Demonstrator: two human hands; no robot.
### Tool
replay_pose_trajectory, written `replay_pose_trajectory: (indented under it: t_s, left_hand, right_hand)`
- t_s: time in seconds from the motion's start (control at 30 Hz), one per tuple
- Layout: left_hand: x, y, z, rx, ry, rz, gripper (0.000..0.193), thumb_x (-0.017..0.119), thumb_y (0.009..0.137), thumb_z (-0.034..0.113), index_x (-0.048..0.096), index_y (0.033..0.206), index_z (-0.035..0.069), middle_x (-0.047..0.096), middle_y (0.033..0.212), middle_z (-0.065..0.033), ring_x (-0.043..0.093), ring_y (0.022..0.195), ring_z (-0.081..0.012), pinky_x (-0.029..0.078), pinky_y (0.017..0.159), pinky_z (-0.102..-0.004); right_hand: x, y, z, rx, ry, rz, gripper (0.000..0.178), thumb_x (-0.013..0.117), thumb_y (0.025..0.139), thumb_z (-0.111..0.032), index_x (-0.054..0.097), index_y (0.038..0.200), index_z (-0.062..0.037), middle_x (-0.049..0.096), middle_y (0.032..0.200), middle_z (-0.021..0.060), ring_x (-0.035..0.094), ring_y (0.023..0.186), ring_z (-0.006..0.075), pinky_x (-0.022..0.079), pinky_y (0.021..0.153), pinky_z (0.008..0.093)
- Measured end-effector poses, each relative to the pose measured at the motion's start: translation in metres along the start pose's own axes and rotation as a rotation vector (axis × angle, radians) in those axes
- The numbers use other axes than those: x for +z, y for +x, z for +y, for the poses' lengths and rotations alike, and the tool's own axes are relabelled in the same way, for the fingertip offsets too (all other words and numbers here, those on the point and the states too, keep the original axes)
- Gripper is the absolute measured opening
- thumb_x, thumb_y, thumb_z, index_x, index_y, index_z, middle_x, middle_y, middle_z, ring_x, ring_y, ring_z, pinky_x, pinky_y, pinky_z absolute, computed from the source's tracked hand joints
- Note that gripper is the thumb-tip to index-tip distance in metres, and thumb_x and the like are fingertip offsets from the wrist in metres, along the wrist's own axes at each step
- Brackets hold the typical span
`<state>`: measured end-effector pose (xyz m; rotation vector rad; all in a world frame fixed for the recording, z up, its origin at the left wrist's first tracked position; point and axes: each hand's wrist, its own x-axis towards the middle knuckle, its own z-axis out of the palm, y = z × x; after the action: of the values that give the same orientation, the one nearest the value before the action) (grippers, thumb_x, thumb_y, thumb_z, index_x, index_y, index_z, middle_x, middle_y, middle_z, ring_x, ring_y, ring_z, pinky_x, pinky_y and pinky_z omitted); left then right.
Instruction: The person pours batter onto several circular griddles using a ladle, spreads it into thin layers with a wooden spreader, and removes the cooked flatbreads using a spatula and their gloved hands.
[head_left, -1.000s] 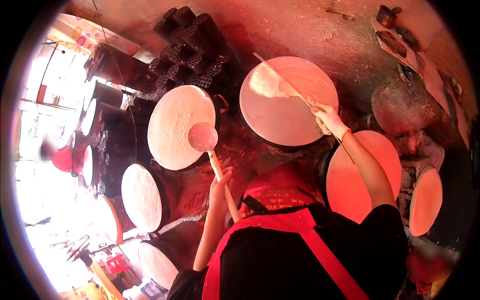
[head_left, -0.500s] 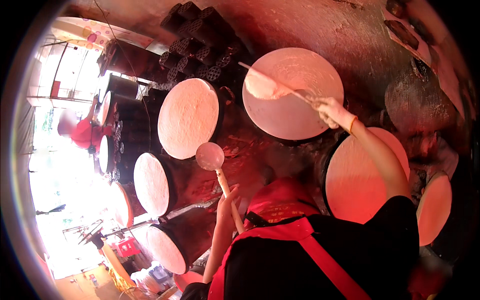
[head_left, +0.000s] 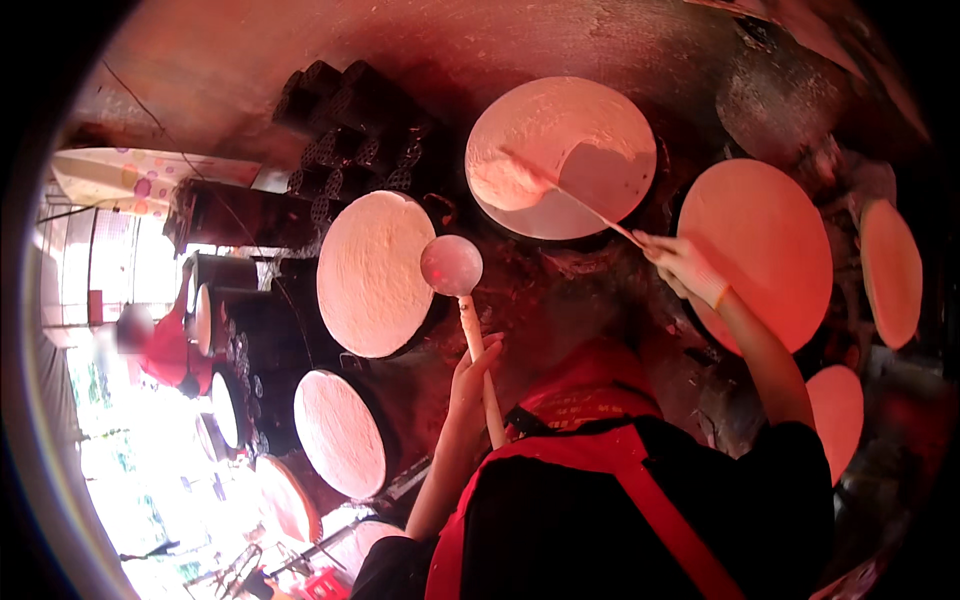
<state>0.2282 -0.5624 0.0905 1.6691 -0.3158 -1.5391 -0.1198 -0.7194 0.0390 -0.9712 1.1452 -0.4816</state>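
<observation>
My right hand [head_left: 685, 268], in a pale glove, is closed around the end of a thin stick [head_left: 603, 217]. The stick's far end meets a lump of pale, wet batter [head_left: 508, 184] on the left part of a round griddle [head_left: 555, 222]. A thin batter coat covers the griddle's far and left parts; a bare grey area shows at its middle and right. My left hand [head_left: 472, 372] grips the pale handle of a ladle [head_left: 452, 265]. The ladle's round bowl is held up beside the right edge of another griddle coated with pale batter [head_left: 375, 275].
More round griddles surround me: one at right [head_left: 755, 255], one at lower left [head_left: 340, 435]. Dark perforated cylinders [head_left: 345, 120] are stacked against the far wall. Another person in red [head_left: 170, 350] stands at far left near bright daylight.
The batter coat reaches further round the griddle, and the lump sits at its left part. My right hand has moved nearer to me with the stick. The whole view has turned somewhat.
</observation>
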Motion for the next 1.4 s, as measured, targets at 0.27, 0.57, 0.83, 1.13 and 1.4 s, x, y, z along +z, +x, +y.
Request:
replay_pose_trajectory:
  t_s: [0.27, 0.57, 0.83, 1.13, 1.4]
  left_hand:
    - [-0.102, -0.003, -0.035, 0.111, 0.135, -0.136, 0.028, 0.063, 0.087, 0.013, 0.061, 0.114, 0.007, 0.051, 0.083, 0.0083, 0.042, 0.073, -0.0029, 0.032, 0.062, -0.0199]
    - [-0.17, -0.081, -0.071, 0.035, -0.159, 0.055, 0.031, 0.06, 0.088, 0.01, 0.058, 0.118, 0.001, 0.059, 0.11, -0.0032, 0.053, 0.091, -0.01, 0.041, 0.081, -0.0235]
    - [-0.191, -0.082, -0.089, 0.04, -0.197, 0.064, 0.028, 0.058, 0.089, 0.012, 0.06, 0.115, 0.004, 0.057, 0.109, 0.0, 0.046, 0.095, -0.0092, 0.034, 0.085, -0.023]
    - [-0.164, -0.068, -0.085, 0.135, -0.093, -0.096, 0.025, 0.061, 0.088, 0.013, 0.061, 0.111, 0.006, 0.058, 0.102, 0.0034, 0.044, 0.09, -0.0074, 0.032, 0.082, -0.0228]
    - [-0.123, -0.069, -0.073, 0.159, -0.035, -0.116, 0.025, 0.061, 0.088, 0.014, 0.06, 0.112, 0.005, 0.061, 0.111, -0.0016, 0.047, 0.104, -0.0103, 0.032, 0.093, -0.0248]
  right_hand:
    - [0.141, -0.047, 0.075, -0.219, 0.504, 0.339, 0.038, 0.045, 0.098, -0.023, 0.051, 0.134, -0.0146, 0.035, 0.057, -0.008, 0.03, 0.04, 0.0034, 0.023, 0.036, 0.0193]
    - [0.32, 0.263, -0.006, -0.439, 0.407, 0.549, 0.03, 0.042, 0.099, -0.036, 0.055, 0.122, -0.0212, 0.038, 0.053, -0.0035, 0.036, 0.037, 0.0094, 0.032, 0.033, 0.0268]
    - [0.326, 0.149, 0.056, -0.253, 0.426, 0.563, 0.04, 0.044, 0.098, -0.035, 0.046, 0.137, -0.0245, 0.05, 0.062, 0.0003, 0.047, 0.045, 0.0148, 0.041, 0.04, 0.0323]
    - [0.216, 0.063, 0.023, -0.267, 0.737, 0.615, 0.027, 0.042, 0.099, -0.03, 0.048, 0.125, -0.0251, 0.039, 0.06, -0.001, 0.033, 0.039, 0.0088, 0.025, 0.035, 0.025]
    - [0.216, 0.044, 0.056, -0.105, 0.447, 0.2, 0.034, 0.043, 0.1, -0.03, 0.048, 0.133, -0.0312, 0.044, 0.061, -0.0006, 0.033, 0.037, 0.0076, 0.026, 0.034, 0.0237]
